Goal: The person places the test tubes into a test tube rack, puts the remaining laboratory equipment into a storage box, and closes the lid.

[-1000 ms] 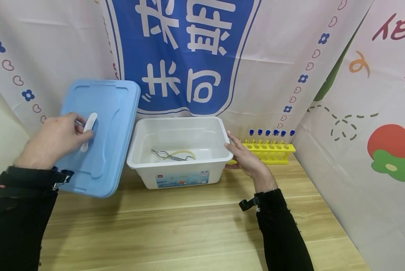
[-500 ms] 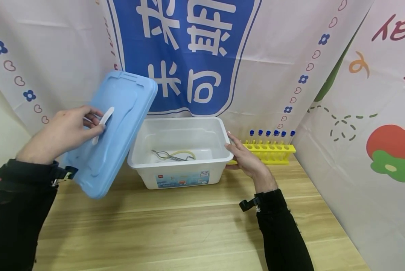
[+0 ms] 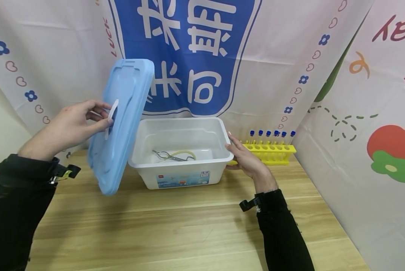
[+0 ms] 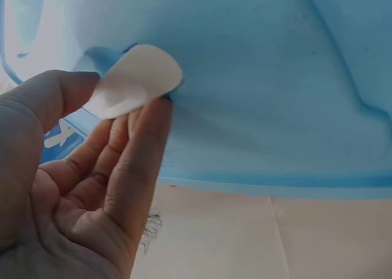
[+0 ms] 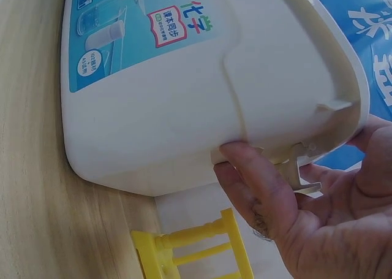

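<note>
In the head view my left hand (image 3: 70,126) pinches the white handle (image 3: 111,117) of a blue lid (image 3: 129,109). The lid stands steeply tilted just left of a white storage box (image 3: 182,171). Close up in the left wrist view, thumb and fingers meet on the pale handle (image 4: 141,80). My right hand (image 3: 250,160) grips the box's right end near the rim, beside a clip (image 5: 297,171) seen in the right wrist view. Inside the uncovered box lie metal tongs (image 3: 172,156) and a thin yellowish loop (image 3: 188,152).
A yellow rack (image 3: 271,156) with several blue-capped test tubes stands right of the box, close behind my right hand. Printed cloth (image 3: 256,82) hangs behind and to the right. The wooden table (image 3: 189,229) extends in front.
My left hand has moved right and slightly up with the lid, turning it steeper and bringing it to the box's left end. My right hand and the box have stayed put.
</note>
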`<state>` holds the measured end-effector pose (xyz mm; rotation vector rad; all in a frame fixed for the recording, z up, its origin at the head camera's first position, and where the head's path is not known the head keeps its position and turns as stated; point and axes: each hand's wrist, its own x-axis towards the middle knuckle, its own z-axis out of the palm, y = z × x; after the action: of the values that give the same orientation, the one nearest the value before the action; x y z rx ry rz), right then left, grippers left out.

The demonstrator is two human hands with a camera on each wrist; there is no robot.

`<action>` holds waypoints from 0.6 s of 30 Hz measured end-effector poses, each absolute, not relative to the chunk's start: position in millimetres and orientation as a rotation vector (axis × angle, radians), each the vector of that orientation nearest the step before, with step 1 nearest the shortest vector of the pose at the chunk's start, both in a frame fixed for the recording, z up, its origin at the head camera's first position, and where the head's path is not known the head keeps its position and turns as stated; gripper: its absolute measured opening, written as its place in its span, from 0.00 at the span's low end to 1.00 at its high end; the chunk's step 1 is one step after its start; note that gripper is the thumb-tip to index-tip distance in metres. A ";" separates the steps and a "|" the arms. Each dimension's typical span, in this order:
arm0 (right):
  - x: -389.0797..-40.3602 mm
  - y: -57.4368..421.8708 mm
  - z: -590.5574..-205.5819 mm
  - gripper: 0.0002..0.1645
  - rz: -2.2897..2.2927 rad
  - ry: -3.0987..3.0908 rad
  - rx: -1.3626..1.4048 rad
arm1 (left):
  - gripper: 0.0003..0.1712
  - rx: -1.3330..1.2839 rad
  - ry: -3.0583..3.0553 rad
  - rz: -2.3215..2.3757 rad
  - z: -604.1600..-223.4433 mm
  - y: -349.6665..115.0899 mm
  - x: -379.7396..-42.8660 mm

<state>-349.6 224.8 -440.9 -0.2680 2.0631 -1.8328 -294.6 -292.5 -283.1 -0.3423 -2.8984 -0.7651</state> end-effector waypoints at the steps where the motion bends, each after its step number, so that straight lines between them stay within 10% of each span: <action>1: -349.7 224.9 -441.0 0.45 -1.831 2.065 -0.267 | 0.32 -0.340 -2.895 -0.773 -282.5 -291.8 -293.8; 18: -348.7 221.5 -439.1 0.45 -1.822 2.071 -0.259 | 0.31 -0.488 -2.809 -0.922 -272.1 -281.0 -298.4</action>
<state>-348.7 221.5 -439.1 -0.2591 2.0710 -1.8219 -298.4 -281.0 -272.1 -0.4877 -2.8093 -0.9221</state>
